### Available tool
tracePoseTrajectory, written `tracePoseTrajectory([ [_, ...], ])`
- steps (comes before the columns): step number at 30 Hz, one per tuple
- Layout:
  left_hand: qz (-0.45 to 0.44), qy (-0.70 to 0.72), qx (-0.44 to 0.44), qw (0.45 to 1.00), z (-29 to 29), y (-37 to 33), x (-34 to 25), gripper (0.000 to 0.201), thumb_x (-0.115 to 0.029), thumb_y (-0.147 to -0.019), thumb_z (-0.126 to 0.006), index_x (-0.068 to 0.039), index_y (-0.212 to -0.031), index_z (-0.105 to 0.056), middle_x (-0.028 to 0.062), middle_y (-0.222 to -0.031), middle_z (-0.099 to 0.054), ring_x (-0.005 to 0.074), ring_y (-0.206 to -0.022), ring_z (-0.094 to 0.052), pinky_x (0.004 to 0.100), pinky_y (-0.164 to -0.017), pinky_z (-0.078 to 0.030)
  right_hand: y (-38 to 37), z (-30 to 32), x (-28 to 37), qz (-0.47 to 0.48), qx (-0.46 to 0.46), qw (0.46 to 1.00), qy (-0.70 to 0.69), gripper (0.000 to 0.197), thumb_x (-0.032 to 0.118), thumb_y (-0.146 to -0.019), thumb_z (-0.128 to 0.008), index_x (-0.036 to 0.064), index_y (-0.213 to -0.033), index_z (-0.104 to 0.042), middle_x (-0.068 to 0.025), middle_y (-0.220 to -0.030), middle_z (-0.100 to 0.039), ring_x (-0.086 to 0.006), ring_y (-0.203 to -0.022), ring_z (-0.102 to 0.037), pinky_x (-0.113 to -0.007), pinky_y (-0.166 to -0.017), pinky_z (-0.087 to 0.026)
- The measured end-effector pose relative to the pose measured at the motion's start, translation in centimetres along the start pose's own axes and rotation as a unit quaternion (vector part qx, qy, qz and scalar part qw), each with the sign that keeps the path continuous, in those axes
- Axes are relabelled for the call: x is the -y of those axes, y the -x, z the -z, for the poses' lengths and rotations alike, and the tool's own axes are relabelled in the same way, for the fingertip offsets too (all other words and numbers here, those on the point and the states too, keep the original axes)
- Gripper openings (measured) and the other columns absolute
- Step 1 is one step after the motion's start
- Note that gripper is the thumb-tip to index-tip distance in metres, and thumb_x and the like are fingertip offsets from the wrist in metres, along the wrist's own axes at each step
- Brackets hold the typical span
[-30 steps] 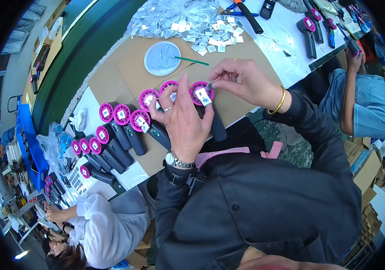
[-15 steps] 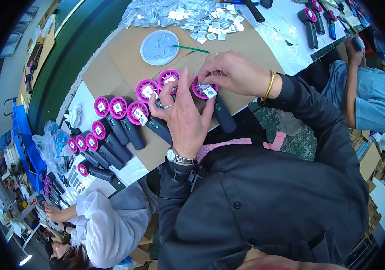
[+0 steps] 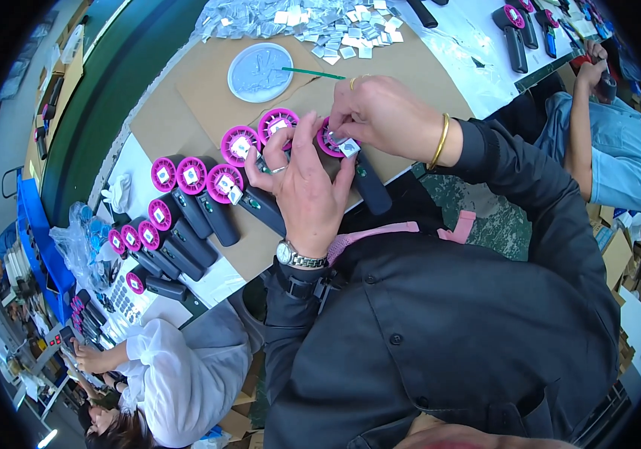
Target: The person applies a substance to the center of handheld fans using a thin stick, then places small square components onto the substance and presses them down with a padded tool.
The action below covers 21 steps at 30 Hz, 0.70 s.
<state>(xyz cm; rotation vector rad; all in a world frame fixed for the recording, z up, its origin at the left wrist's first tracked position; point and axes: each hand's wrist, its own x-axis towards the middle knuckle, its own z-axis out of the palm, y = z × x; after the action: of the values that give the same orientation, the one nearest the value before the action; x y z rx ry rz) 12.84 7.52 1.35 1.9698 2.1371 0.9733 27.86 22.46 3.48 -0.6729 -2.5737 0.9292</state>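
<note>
Below my right hand (image 3: 391,116) lies a handheld fan (image 3: 370,187) with a pink ring head and a dark handle. The thumb and fingers of my right hand are pinched over this head, on a small piece I cannot make out. A small silvery-white square (image 3: 348,147) sits at the head's lower edge, close to my left thumb. My left hand (image 3: 305,191) has its fingers spread above the board, between this fan and the neighbouring ones. Just left of it, another pink-headed fan (image 3: 225,183) bears white squares on its head.
More pink-headed fans (image 3: 191,173) lie in rows at left. Beyond my hands are a round dish of grey paste (image 3: 260,72), a green stick (image 3: 313,72) and a heap of small silvery squares (image 3: 335,34). People work at left (image 3: 178,374) and right (image 3: 620,150).
The whole view has shifted slightly, with the table things a little further up and left. Both my hands keep nearly the same pose at the fan head.
</note>
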Motion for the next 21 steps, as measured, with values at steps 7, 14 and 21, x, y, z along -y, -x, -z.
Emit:
tracePoseTrajectory([
  [7,-0.008,0.026,-0.008,1.000,-0.3,-0.2,0.1,0.077,-0.015,-0.080,-0.094,-0.007,-0.146,-0.056,0.0074,-0.129,-0.072,0.0306,-0.140,-0.054,0.0609,-0.127,-0.012,-2.6,0.9,1.2,-0.068,0.076,0.993,0.054,0.021,0.003,-0.084,-0.085,0.0009,-0.081,-0.065,-0.0161,-0.080,-0.072,-0.0371,-0.078,-0.072,-0.047,-0.069,-0.053],
  [14,-0.012,0.038,-0.012,0.999,-0.4,-0.4,0.1,0.071,-0.014,-0.079,-0.094,-0.007,-0.140,-0.057,0.0068,-0.127,-0.071,0.0309,-0.139,-0.053,0.0611,-0.126,-0.014,-4.2,1.5,0.4,-0.049,0.129,0.986,0.088,0.026,0.001,-0.081,-0.088,0.0002,-0.077,-0.063,-0.0172,-0.076,-0.072,-0.0350,-0.076,-0.073,-0.045,-0.064,-0.054],
  [21,-0.012,0.042,-0.017,0.999,-0.3,-0.2,0.2,0.069,-0.013,-0.079,-0.094,-0.006,-0.137,-0.058,0.0065,-0.124,-0.071,0.0315,-0.139,-0.053,0.0627,-0.126,-0.015,-5.7,2.3,0.9,-0.120,0.211,0.970,-0.005,0.027,0.003,-0.076,-0.092,-0.0008,-0.074,-0.065,-0.0196,-0.075,-0.073,-0.0336,-0.074,-0.076,-0.044,-0.063,-0.056],
])
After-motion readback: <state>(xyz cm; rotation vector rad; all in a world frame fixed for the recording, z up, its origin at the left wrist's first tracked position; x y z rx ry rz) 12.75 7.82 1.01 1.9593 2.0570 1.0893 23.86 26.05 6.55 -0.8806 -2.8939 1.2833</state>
